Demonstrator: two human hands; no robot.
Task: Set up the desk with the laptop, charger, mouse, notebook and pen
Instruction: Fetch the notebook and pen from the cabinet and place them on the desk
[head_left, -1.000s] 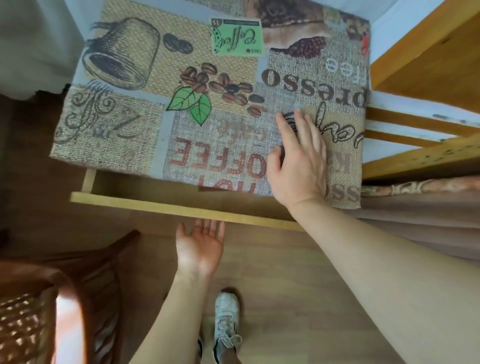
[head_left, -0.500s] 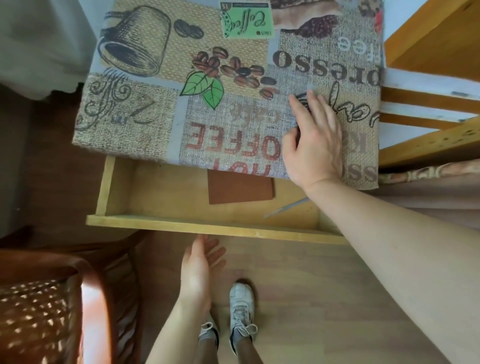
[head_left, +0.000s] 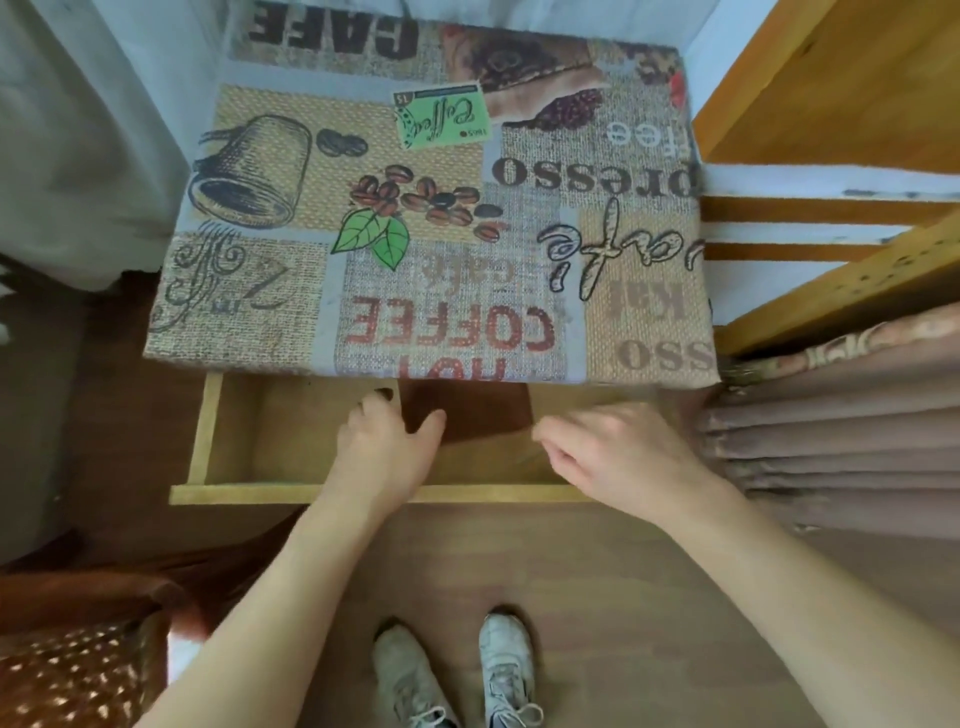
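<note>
The desk (head_left: 431, 260) has a coffee-print cloth over it, and nothing lies on the cloth. Under its front edge a wooden drawer (head_left: 249, 493) stands pulled out. Inside lies a flat brown notebook (head_left: 478, 415), partly under the cloth's edge. My left hand (head_left: 384, 452) is in the drawer at the notebook's left edge, fingers curled over the edge and thumb on the cover. My right hand (head_left: 618, 457) is in the drawer's right part, fingers bent and blurred. The pen is hidden beneath that hand. No laptop, charger or mouse shows.
A brown chair (head_left: 78, 649) stands at the lower left, close to the drawer's corner. A pale curtain (head_left: 78, 130) hangs to the left of the desk. Wooden furniture (head_left: 857, 104) and folded brown fabric (head_left: 831, 441) crowd the right side. My shoes (head_left: 410, 675) are on the wood floor.
The drawer has come further out. My right hand left the desktop and dropped into the drawer over the pen's spot. My left hand moved from below the drawer front onto the notebook.
</note>
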